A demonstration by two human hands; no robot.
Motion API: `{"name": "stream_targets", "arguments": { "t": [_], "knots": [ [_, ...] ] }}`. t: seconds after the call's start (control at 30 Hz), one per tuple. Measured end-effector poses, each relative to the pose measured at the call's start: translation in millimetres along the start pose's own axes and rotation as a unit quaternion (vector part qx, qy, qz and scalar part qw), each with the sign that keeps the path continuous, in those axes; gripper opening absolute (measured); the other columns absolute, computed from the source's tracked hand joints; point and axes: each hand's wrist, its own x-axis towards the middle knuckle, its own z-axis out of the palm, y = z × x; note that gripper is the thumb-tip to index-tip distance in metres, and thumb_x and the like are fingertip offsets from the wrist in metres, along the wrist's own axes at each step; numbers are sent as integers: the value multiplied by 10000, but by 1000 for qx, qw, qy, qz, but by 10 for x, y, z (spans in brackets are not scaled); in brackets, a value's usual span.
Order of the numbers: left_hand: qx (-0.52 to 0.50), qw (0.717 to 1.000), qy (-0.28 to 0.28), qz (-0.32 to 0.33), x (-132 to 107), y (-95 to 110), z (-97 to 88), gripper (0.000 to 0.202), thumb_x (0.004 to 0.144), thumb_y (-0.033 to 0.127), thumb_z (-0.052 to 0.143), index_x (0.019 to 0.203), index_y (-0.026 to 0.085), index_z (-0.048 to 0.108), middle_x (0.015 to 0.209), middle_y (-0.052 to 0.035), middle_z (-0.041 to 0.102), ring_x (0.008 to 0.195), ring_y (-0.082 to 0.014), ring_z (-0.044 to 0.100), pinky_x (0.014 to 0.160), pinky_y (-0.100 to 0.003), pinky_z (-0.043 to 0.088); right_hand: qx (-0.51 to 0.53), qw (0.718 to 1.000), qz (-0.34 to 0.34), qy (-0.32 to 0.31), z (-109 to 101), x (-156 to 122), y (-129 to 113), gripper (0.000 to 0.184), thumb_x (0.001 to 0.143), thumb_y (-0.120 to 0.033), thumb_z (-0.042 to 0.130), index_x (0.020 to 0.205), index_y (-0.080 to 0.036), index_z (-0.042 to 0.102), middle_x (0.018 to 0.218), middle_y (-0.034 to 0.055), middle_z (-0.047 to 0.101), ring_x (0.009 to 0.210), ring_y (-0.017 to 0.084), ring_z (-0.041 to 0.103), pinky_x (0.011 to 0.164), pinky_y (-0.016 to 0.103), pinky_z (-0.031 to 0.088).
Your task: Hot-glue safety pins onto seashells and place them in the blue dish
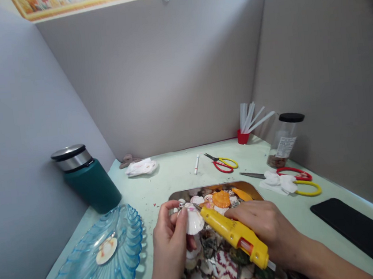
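Observation:
Between the thumb and fingers of my left hand (170,236) is a white scallop shell (194,221), held above a metal tray (256,190). My right hand (269,225) is wrapped round a yellow hot glue gun (234,232), its nozzle pointing left at the shell's upper edge. Whether the tip touches the shell, I cannot tell. Many mixed shells fill the tray below, among them an orange scallop shell (221,199) and a purple-and-white striped shell (226,268). A clear glue stick end (271,265) pokes out of the gun's back.
At left, a blue shell-shaped glass dish (132,256) holds a scallop shell (106,250); behind it stands a green bottle (93,185). Small scissors (224,162), a white marker (196,164), larger scissors (306,187), a jar (282,142), a red cup of glue sticks (243,136) and a black phone-like slab (356,230) lie around.

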Motion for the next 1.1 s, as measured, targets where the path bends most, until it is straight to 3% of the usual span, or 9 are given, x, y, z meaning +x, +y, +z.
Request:
{"name": "stream_targets", "arguments": {
  "t": [0.3, 0.87, 1.1],
  "knots": [
    [12, 1000, -21, 1, 20, -24, -6, 276, 839, 437, 541, 978, 225, 431, 497, 99, 515, 319, -62, 467, 322, -120, 292, 5, 1000, -6, 19, 10, -5, -7, 248, 892, -339, 457, 910, -140, 605, 669, 64, 648, 602, 180, 589, 573, 284, 374],
    [58, 997, -58, -6, 2, -66, -20, 279, 846, 477, 507, 972, 235, 453, 510, 91, 505, 327, -76, 473, 320, -143, 306, 5, 1000, 8, -21, 16, -1, -25, 247, 895, -330, 443, 911, -143, 604, 668, 56, 631, 601, 179, 563, 567, 286, 333],
    [39, 999, -24, -13, 10, -55, -19, 285, 831, 469, 536, 953, 223, 457, 474, 101, 484, 309, -68, 450, 316, -134, 308, -10, 1000, 10, -27, 15, -8, -23, 271, 895, -343, 430, 893, -141, 610, 643, 58, 615, 580, 177, 544, 556, 286, 317]
  ]
}}
